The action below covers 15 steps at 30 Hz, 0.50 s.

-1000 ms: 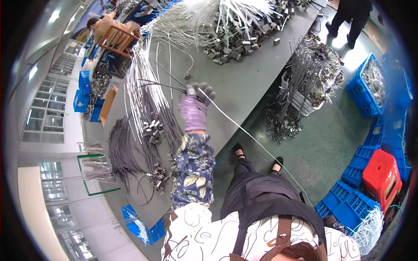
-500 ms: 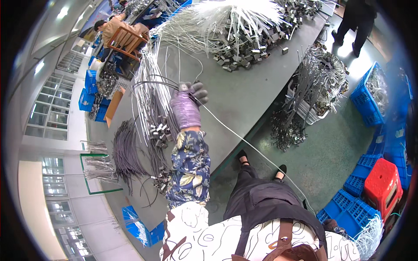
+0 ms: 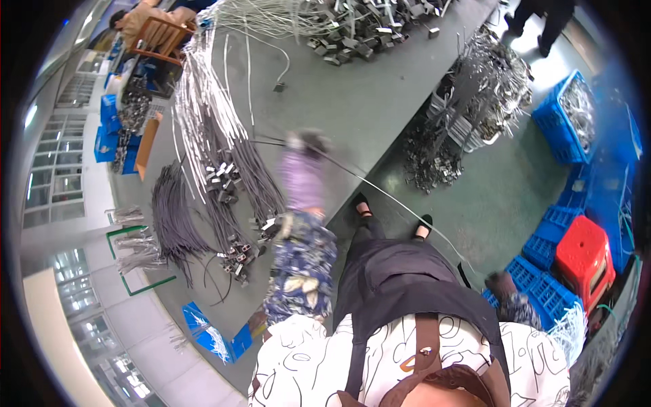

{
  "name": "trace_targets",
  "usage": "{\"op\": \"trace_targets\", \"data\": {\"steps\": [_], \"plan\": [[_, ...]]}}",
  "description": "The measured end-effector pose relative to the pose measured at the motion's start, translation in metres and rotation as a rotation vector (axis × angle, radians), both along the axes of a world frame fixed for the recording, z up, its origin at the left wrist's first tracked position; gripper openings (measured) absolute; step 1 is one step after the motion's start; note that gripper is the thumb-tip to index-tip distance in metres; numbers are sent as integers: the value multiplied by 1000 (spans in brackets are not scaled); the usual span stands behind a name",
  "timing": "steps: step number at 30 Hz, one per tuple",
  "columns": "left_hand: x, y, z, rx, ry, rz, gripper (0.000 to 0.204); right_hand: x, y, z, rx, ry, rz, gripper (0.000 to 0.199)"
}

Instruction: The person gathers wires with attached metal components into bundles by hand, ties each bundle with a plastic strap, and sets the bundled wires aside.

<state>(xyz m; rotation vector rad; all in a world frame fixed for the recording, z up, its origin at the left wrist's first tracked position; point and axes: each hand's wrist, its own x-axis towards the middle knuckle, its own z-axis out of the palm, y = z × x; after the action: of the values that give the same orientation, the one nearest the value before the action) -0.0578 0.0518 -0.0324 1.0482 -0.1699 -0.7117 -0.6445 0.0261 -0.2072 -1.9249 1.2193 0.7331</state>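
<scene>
My left hand (image 3: 305, 169), in a purple glove with grey fingers, is closed over the table edge and smeared by motion. Through it runs a long thin cable (image 3: 390, 194), dark near the glove and white farther along, slanting down to the right across my legs. By the blue crates at the lower right is my right hand (image 3: 502, 286), dark-gloved and blurred; its fingers cannot be made out. The cable's far end comes close to it. On the table left of my left hand lie bundles of white and dark cables (image 3: 203, 102) with metal blocks at their ends.
A separate dark cable bundle (image 3: 176, 217) lies farther left. More metal blocks (image 3: 359, 34) are heaped at the back of the grey table (image 3: 325, 102). Right of it, a white basket (image 3: 475, 139) overflows with cables. Blue crates (image 3: 542, 292) surround a red stool (image 3: 584, 254). Other people are in the background.
My left hand has shifted toward the table's edge, with the dark part of the cable now stretched beyond it. My right hand has come into clearer view at the lower right. The whole view has tilted down.
</scene>
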Motion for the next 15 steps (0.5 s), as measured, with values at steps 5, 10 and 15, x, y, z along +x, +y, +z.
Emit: {"op": "trace_targets", "data": {"steps": [5, 10, 15], "plan": [[30, 19, -59, 323, -493, -55, 19, 281, -69, 87, 436, -497, -545, 24], [25, -4, -69, 463, -72, -65, 22, 450, -94, 148, 698, -830, -460, 42], [137, 11, -90, 640, -2, -190, 25, 554, -127, 130, -38, -782, 150, 46]]}}
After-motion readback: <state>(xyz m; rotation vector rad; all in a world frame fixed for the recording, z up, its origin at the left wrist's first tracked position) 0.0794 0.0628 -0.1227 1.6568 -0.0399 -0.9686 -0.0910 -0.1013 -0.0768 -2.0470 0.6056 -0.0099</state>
